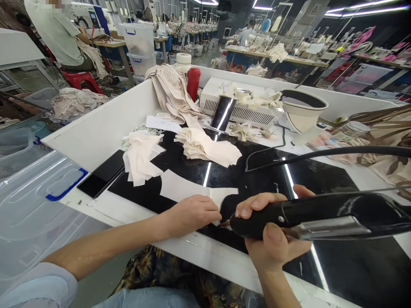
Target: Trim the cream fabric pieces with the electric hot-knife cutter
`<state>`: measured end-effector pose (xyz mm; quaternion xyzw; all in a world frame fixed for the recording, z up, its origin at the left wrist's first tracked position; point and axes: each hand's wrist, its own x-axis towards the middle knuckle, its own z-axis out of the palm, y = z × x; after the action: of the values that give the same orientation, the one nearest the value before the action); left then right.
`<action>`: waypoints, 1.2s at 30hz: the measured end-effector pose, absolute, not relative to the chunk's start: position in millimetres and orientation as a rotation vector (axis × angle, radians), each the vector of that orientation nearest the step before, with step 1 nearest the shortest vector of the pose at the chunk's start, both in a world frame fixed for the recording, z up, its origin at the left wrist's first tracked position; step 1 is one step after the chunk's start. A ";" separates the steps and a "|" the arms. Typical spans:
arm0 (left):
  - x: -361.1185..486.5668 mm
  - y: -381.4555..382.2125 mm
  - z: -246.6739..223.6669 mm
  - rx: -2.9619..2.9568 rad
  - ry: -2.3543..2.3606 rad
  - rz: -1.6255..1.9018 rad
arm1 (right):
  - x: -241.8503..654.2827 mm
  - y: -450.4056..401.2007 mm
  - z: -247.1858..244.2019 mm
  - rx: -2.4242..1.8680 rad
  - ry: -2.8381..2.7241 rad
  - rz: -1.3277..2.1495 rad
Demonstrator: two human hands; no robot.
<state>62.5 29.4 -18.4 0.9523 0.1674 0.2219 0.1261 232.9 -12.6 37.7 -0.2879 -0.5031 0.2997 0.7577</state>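
Reference item: red bottle (193, 84). No word or number can be read with certainty.

Sign: a triangular sign (315, 8) is fixed to the grey column (304, 28), in the background to the right of the red bottle. The triangle has a dark outline; the mark inside it is too small to identify.

Paper: a white paper slip (163, 123), nearer than the red bottle and to its left, carries a short line of dark print. The print is illegible.

Machine: a white sewing machine (80, 9), in the background to the left of the red bottle, carries small lettering, too blurred to read.
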 end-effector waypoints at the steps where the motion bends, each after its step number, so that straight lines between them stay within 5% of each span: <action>1: 60.5 29.8 -17.6 2.778 0.467 0.656 | 232.8 -12.6 37.7 -0.630 -1.092 0.653; 36: 47.5 33.1 -19.4 2.755 0.338 0.743 | 229.5 -9.1 40.3 -0.661 -1.030 0.614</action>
<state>47.5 33.1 -19.4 0.9502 0.1164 0.2563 0.1338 229.5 -9.1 40.3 -0.3051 -0.4758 0.2837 0.7746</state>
